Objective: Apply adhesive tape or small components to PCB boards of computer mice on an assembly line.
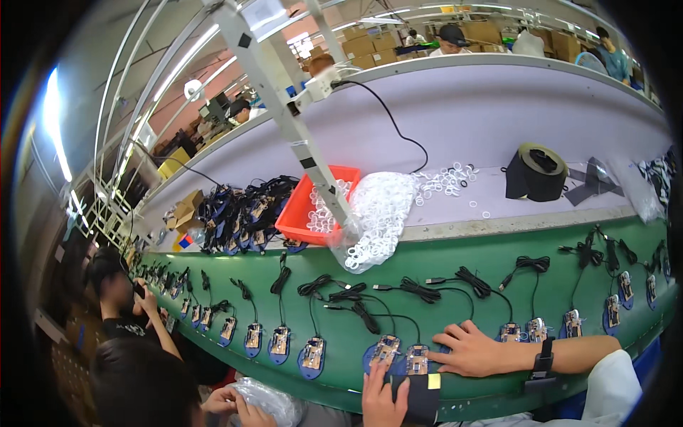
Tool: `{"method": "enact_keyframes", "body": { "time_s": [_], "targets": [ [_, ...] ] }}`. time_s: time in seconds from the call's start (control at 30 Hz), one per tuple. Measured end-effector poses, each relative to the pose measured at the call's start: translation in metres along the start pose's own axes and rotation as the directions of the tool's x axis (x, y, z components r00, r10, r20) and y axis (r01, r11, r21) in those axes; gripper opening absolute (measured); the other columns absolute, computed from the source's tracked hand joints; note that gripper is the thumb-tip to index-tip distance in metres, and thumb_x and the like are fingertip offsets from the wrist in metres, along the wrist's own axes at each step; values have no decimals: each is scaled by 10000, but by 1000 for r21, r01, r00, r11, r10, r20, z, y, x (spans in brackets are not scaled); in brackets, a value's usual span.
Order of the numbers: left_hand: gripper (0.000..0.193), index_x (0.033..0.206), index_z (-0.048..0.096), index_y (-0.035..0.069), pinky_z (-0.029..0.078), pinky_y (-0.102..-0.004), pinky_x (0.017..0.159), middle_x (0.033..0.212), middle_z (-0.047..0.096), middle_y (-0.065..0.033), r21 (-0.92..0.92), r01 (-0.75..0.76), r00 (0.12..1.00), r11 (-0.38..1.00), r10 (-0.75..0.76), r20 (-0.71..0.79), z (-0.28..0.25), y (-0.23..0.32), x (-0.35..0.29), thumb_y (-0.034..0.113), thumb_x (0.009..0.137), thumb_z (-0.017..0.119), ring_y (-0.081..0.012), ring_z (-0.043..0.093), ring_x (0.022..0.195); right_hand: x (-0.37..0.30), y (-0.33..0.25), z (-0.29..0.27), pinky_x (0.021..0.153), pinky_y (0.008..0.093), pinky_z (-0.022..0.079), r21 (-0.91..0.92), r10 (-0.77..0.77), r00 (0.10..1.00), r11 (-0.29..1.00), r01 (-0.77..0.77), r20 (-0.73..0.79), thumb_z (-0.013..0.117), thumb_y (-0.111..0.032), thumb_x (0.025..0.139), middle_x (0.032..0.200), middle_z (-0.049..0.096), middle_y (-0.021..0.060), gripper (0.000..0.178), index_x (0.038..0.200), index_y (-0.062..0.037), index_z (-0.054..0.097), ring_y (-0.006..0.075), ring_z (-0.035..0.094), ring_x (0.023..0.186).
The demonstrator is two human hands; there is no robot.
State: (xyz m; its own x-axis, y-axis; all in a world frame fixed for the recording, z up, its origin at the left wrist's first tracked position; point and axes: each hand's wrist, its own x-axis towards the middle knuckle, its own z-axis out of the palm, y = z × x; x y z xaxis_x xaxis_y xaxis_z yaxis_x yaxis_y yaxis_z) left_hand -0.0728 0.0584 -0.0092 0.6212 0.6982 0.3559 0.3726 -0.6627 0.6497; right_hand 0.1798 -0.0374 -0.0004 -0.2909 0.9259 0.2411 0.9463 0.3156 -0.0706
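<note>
You have one orange bin [311,206], one clear bag of white rings [377,213], and two hands [475,350] on the green belt [498,249].

We see our right hand [473,349] lying flat on the green belt [427,334], fingers spread, touching a small circuit board [417,359] on its blue base. Our left hand [380,395] comes up just below that board, next to a black pad [420,395]. More boards with black cables [462,281] sit along the belt. Above the belt are an orange tray [302,206] and a bag of white rings [380,213].

Circuit boards [311,354] with coiled cables [366,313] lie in a row along the belt [427,256]. Behind it, on the shelf [498,199], a tray [313,206] sits left of a bag of rings [380,213].
</note>
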Motion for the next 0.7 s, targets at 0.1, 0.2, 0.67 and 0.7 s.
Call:
{"method": "enact_keyframes", "body": {
  "time_s": [0.1,0.2,0.67,0.7],
  "targets": [
    [344,1211,679,-120,395,-546,1206,1502,570,-287,22,110,994,994,-110,-25,-14,-14,13,158,1010,691,-510,500,1415,13,10,9,901,473,425,-9,-29,999,1000,29,-36,725,-514,948,1306,587,122,584,1394,-149,632,309,543,1177],
    [365,1262,675,-119,408,-526,1192,1458,605,-283,21,47,998,999,-46,-49,-29,-27,19,136,1001,697,-502,502,1422,25,15,-12,917,484,420,-19,10,998,1000,-12,-58,727,-510,950,1321,589,125,596,1410,-145,627,311,542,1177],
    [430,1362,632,-100,412,-498,1198,1469,594,-302,-134,-160,971,978,181,156,28,34,29,139,1009,689,-499,487,1442,-30,12,-26,1058,634,396,198,67,996,977,-79,66,673,-391,969,1547,493,243,603,1488,-104,559,440,494,1355],
    [431,1363,631,-100,412,-498,1198,1470,593,-303,-130,-174,967,976,194,165,31,36,30,140,1010,688,-499,487,1442,-38,12,-34,1099,631,371,170,100,993,979,-109,60,665,-419,974,1576,468,241,637,1519,-114,540,449,463,1399]
  ]
}}
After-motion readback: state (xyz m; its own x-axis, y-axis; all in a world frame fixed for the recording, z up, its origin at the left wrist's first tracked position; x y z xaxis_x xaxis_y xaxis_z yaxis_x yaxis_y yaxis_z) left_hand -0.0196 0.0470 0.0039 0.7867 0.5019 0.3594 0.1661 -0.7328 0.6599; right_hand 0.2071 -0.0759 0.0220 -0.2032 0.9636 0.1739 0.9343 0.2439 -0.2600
